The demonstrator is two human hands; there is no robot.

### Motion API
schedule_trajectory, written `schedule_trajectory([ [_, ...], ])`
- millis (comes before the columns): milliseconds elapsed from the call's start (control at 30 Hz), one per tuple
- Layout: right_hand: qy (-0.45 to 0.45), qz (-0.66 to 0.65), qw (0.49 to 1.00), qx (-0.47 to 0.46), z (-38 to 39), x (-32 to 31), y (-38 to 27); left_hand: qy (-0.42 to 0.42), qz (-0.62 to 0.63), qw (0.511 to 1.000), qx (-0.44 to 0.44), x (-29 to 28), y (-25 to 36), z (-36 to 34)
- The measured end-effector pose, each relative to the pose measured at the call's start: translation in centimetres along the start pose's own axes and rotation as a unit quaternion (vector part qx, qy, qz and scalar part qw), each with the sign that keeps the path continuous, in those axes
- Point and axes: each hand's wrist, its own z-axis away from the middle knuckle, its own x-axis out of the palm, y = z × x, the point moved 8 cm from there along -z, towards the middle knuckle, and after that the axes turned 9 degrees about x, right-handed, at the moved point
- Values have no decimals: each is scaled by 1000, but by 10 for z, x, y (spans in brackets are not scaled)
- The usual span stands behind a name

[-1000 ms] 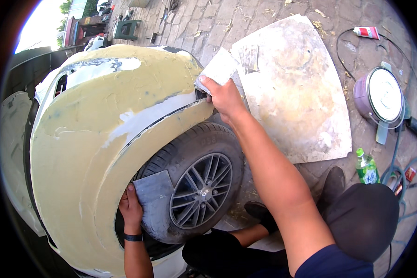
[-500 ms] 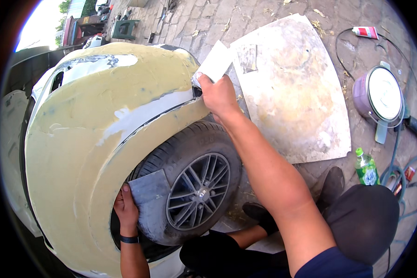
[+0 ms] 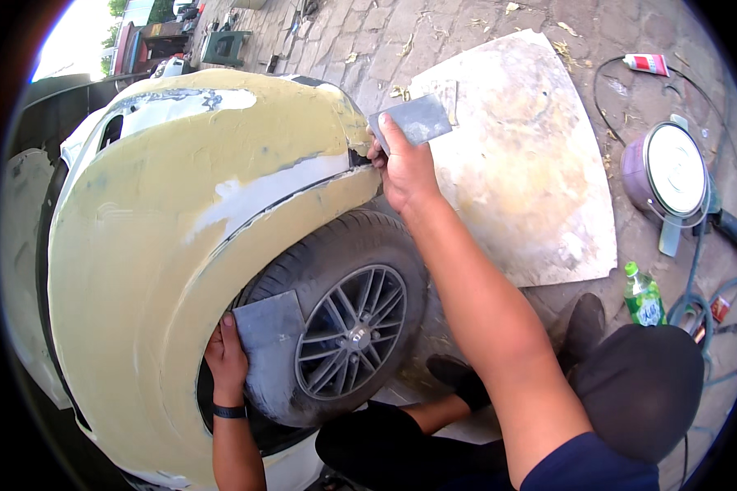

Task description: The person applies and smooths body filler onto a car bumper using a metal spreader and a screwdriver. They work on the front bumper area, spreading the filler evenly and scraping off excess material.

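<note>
A car body panel (image 3: 123, 245) covered in yellowish filler curves around a wheel (image 3: 359, 337) with dark spokes. My right hand (image 3: 409, 172) grips a flat grey putty spreader (image 3: 426, 121) at the panel's far right corner, thumb on its face and fingertips close to the panel edge. Low in the wheel arch, my left hand (image 3: 228, 360) pinches a second rectangular grey spreader (image 3: 270, 323) by its left side. That spreader lies before the tyre, and the fingers behind it are partly hidden. Bare whitish patches (image 3: 258, 196) show through the filler above the arch.
A large stained pale board (image 3: 524, 164) lies on the brick paving. On the right stand a lidded purple can (image 3: 667, 172) and a green bottle (image 3: 644, 296), with a red-and-white tube (image 3: 645, 64) beyond. Hoses (image 3: 696, 303) coil there. My knees are close below.
My right hand has moved slightly right and turned its spreader from a bright, upright slant to a flatter, grey-faced angle. My left hand holds its spreader nearly as before.
</note>
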Motion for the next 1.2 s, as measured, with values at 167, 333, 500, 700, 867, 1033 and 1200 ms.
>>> schedule_trajectory([
  [167, 47, 0, 999, -18, 26, -17, 2, 6, 6, 1000, -7, -4, -1, 3],
  [333, 143, 27, 989, 8, 67, -78, 3, 40, -39, 995, 79, -4, 10, -11],
  [500, 169, 128, 977, 17, 148, -81, 27, 52, -3, 993, 105, -2, -1, -7],
  [700, 115, 342, 933, 9, 241, -36, -1, 141, -153, 961, 182, 0, 8, -11],
  [867, 94, 329, 937, -68, 275, -22, -50, 131, -189, 961, 152, -9, 40, 4],
  [1033, 85, 322, 942, -38, 306, -18, -64, 146, -187, 958, 164, -14, 41, 11],
  [1200, 85, 352, 932, -22, 294, -11, -69, 137, -208, 953, 174, -19, 44, 10],
])
